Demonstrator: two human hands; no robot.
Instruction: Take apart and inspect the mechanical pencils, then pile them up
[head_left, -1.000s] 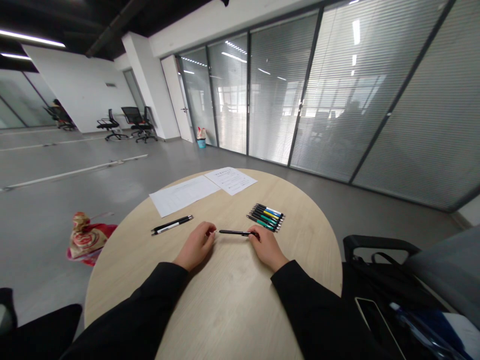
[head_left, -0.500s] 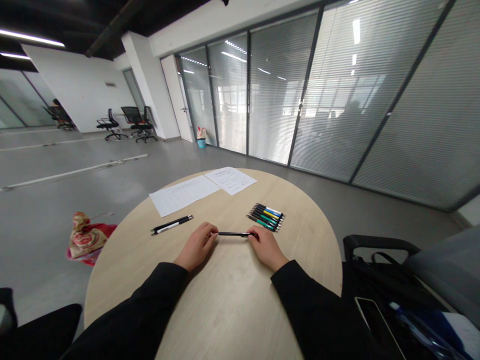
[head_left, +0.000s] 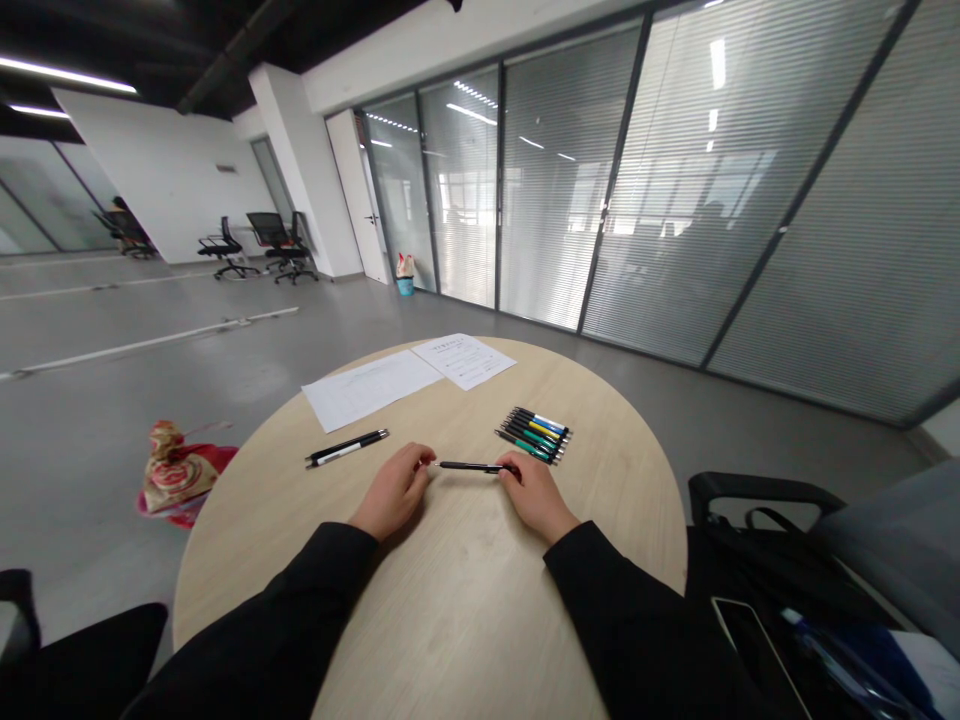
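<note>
A slim black pen (head_left: 472, 466) lies crosswise between my two hands, just above the near middle of the table. Its right end is pinched by the thumb and fingers of my right hand (head_left: 534, 492). At its left tip, the thumb and forefinger of my left hand (head_left: 394, 488) close in a pinch. Just beyond my right hand, several pens (head_left: 534, 434) with black, green, yellow and blue parts lie side by side in a row. Two more pens, one black (head_left: 345, 444) and one partly white (head_left: 339, 455), lie together to the left of my left hand.
Two white paper sheets, a larger one (head_left: 371, 388) and a printed one (head_left: 466, 360), lie at the far side of the round wooden table (head_left: 450, 590). A chair (head_left: 765, 490) holding a phone (head_left: 757, 650) stands right. A red and beige bag (head_left: 180, 475) is on the floor left.
The view has shifted very slightly. Both hands stay almost in place, and the pen between them tilts a little, its left tip slightly higher.
</note>
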